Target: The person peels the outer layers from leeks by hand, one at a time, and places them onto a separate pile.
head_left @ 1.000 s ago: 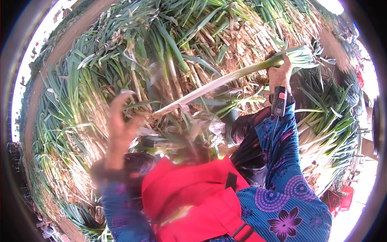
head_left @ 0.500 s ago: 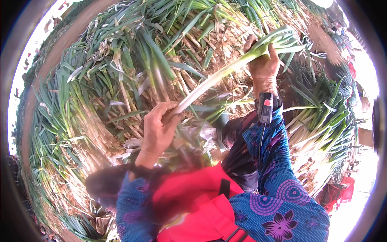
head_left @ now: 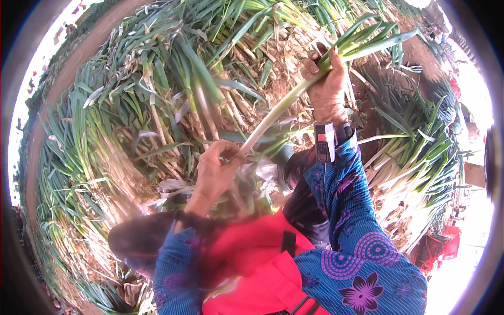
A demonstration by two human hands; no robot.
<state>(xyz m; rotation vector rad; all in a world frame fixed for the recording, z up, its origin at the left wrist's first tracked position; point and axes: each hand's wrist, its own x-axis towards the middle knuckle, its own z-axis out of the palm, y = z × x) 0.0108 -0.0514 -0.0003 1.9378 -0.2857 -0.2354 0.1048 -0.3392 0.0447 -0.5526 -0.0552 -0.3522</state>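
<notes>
Facing, in bright light, stacked leeks [head_left: 89,142], too many for counting, heaped over brown ground [head_left: 79,63] from eight o'clock round to one; having another pile [head_left: 420,163] at three. Holding one leek [head_left: 281,107] aslant towards two o'clock: pinching its white end with the left hand [head_left: 214,172] at nine, clasping its green neck with the right hand [head_left: 329,95] between one and two. Wearing one red apron [head_left: 262,278] at six.

The left forearm [head_left: 175,257] rises from the lower edge, and the left hand [head_left: 214,167] sits lower and nearer the torso, its thumb and fingertips drawn into a pinch. The right forearm [head_left: 344,191] reaches farther forward, elbow bent, the right hand [head_left: 329,90] higher, with fingers curled inward and wrist upright.
</notes>
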